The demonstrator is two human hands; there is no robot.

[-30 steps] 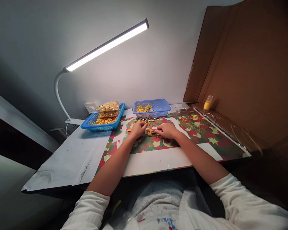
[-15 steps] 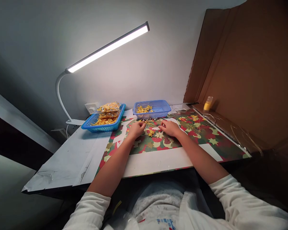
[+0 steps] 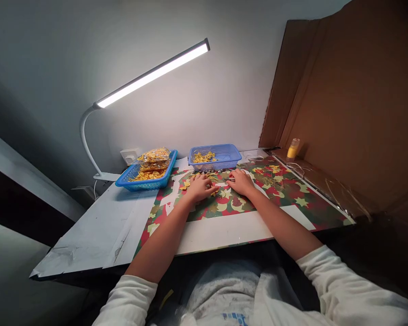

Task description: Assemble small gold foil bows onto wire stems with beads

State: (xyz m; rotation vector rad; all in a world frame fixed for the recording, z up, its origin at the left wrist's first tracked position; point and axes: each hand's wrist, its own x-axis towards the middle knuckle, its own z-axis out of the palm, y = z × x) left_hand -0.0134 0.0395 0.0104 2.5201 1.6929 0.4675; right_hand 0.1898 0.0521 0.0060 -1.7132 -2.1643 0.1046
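No writing is legible on anything in front of me. My left hand (image 3: 200, 187) rests palm-down on the red-and-green star-patterned paper sheet (image 3: 285, 190) covering the worktop (image 3: 98, 222), its fingers curled over small gold folded paper pieces (image 3: 215, 192); whether the grip is clamped on one I cannot tell. My right hand (image 3: 240, 181) lies just beside them, fingertips down and pinched toward the same pieces, its grip also too small to judge.

Just behind my hands stands a small blue plastic mesh basket (image 3: 215, 157) with more gold pieces; a larger blue basket (image 3: 147, 171) holding bagged gold pieces sits to its left. A brown cardboard wall (image 3: 347, 104) closes the right edge, a small yellow bottle (image 3: 293, 148) at its foot. Open room lies on the bare white left part and along the near edge.

Since half a second ago my left hand has slid right, onto the gold pieces, closing the gap to my right.
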